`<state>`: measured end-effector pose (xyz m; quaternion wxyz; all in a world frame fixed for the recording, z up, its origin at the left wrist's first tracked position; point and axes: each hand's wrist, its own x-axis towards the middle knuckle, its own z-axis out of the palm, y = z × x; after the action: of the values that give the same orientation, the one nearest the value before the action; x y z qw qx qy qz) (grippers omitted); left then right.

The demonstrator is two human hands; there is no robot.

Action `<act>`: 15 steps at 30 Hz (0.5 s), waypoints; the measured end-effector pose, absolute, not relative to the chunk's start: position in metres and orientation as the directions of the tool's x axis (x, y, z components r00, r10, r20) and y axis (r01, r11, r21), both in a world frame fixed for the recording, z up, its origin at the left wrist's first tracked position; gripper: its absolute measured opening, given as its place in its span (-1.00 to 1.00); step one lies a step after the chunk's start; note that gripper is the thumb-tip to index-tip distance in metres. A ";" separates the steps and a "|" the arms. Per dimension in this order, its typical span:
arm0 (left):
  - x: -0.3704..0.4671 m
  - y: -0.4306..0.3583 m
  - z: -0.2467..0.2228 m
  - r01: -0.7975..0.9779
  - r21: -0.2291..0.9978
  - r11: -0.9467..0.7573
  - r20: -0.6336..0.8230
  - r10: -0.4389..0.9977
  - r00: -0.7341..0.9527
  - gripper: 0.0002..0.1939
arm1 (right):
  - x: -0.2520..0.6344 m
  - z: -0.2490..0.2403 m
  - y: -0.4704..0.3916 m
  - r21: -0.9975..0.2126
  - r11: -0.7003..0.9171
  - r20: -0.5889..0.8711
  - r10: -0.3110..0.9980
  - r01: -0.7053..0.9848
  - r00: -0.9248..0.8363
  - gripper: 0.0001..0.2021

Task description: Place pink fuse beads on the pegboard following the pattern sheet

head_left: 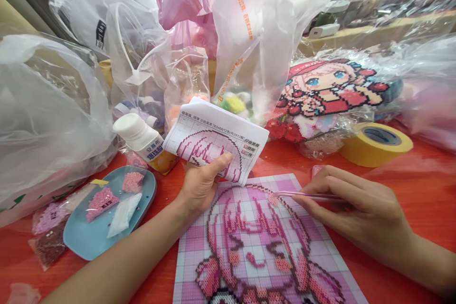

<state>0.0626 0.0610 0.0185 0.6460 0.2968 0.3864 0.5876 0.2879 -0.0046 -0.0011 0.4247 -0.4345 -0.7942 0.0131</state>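
A folded paper pattern (210, 140) with a printed pink head outline is gripped in my left hand (203, 180), thumb on top, above the board's upper left edge. Pink tweezers (309, 194) are pinched in my right hand (359, 209), their tip touching or just over beads near the top of the head outline. Under both lies a pink-and-white checked pegboard (194, 247), bearing a bead picture (249, 218) of a face with pink hair and dark outlines. Whether the tweezers' tip holds a bead is too small to tell.
A blue plate (85, 235) with small bead bags stands at the left, more bead bags beside it. Behind are a white bottle (133, 130), a yellow tape roll (377, 145), a finished bead figure (327, 88) and large plastic bags (252, 33). The table (427, 194) is red.
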 end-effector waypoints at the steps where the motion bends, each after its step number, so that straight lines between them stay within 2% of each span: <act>1: 0.063 0.061 0.018 -0.536 0.834 0.129 -0.146 0.989 0.010 -0.51 | 0.288 0.000 -0.004 -0.396 0.621 0.663 0.703 0.676 -0.258 -0.81; 9: 0.062 0.062 0.018 -0.572 0.810 0.129 -0.142 0.990 0.023 -0.47 | 0.288 -0.003 -0.004 -0.399 0.616 0.657 0.709 0.679 -0.257 -0.82; 15: 0.062 0.061 0.017 -0.574 0.806 0.145 -0.153 0.988 0.035 -0.59 | 0.290 -0.003 -0.005 -0.395 0.618 0.650 0.711 0.679 -0.269 -0.82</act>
<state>0.0620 0.0608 0.0173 0.6620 0.2820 0.3666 0.5898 0.2896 -0.0050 -0.0033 0.4185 -0.4364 -0.7963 0.0188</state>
